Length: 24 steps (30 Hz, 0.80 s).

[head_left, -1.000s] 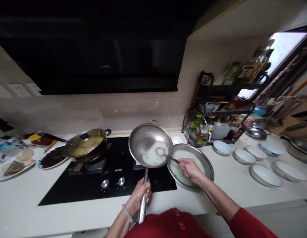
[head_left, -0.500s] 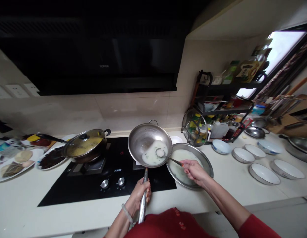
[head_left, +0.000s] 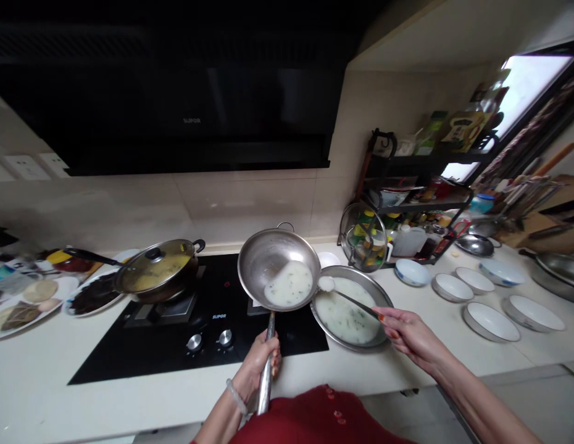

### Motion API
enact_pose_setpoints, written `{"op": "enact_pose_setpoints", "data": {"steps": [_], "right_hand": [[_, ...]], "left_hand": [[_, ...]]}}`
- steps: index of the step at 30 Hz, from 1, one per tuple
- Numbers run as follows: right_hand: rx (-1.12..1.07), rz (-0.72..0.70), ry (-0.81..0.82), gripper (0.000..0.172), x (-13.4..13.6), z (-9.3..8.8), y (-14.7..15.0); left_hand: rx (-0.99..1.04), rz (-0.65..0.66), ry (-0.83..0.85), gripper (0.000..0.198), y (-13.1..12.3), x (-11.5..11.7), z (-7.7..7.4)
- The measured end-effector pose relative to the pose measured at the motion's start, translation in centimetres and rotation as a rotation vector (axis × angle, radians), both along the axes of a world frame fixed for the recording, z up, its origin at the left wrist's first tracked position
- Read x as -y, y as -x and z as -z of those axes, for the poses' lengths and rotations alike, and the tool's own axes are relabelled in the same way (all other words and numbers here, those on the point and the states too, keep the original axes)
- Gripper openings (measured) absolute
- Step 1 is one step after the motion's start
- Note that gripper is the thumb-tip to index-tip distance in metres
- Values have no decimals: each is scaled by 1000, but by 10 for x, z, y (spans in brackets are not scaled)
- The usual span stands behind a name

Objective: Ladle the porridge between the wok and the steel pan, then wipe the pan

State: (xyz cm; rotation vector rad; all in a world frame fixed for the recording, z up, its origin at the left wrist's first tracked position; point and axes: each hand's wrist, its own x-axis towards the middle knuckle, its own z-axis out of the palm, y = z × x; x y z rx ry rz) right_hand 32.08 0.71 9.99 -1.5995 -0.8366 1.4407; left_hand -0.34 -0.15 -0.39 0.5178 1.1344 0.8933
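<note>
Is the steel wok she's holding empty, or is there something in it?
Not empty. A shallow pool of white liquid lies in the wok, low on the side toward the wide steel basin; most of its wall is bare.

one view only is given, from the head, aimed forward and down over the counter (head_left: 60,382). the hob (head_left: 176,333) is seen near, the rack (head_left: 416,203) farther right.

Home kitchen: black hob (head_left: 208,320), extractor hood (head_left: 176,92), spice rack (head_left: 416,203), countertop bowls (head_left: 490,320).
</note>
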Motion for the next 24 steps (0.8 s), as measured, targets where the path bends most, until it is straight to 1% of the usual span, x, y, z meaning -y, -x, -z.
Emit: {"op": "enact_pose_setpoints", "data": {"steps": [1, 3, 6, 7, 9, 11, 13, 15, 17, 19, 21, 22, 24], "right_hand": [[72, 5, -19, 53, 4, 6, -5], [273, 0, -96, 52, 11, 23, -14], [673, -40, -333, 39, 23, 57, -26], [807, -61, -408, 37, 28, 69, -29], [1043, -108, -501, 38, 38, 88, -36], [1208, -134, -590, 41, 48, 101, -42], [1277, -139, -674, 43, 55, 107, -46], [1254, -109, -698, 42, 57, 108, -46], [1135, -40, -615, 39, 55, 105, -43], [924, 52, -448, 39, 49, 100, -37], [665, 128, -297, 45, 43, 93, -28], [548, 151, -253, 49, 39, 88, -23], [394, 150, -233, 56, 33, 77, -11]], "left_hand": [[-4, -2, 4, 37, 0, 0, 0], [-6, -4, 1, 39, 0, 0, -1], [6, -1, -17, 41, 0, 0, -2], [10, 0, -19, 42, 0, 0, -2], [5, -5, -12, 41, 0, 0, -3], [-4, -11, -5, 39, -1, 0, -3], [-7, -11, -6, 38, -1, 0, -3], [-3, -8, -7, 38, -1, 0, -3], [-1, -11, -6, 37, 0, 0, -2], [-5, -7, -4, 37, 0, 0, -1], [-11, 3, -11, 35, 0, 0, 1], [-12, 9, -18, 35, 0, 0, 1], [-7, 16, -31, 34, 0, -1, 2]]}}
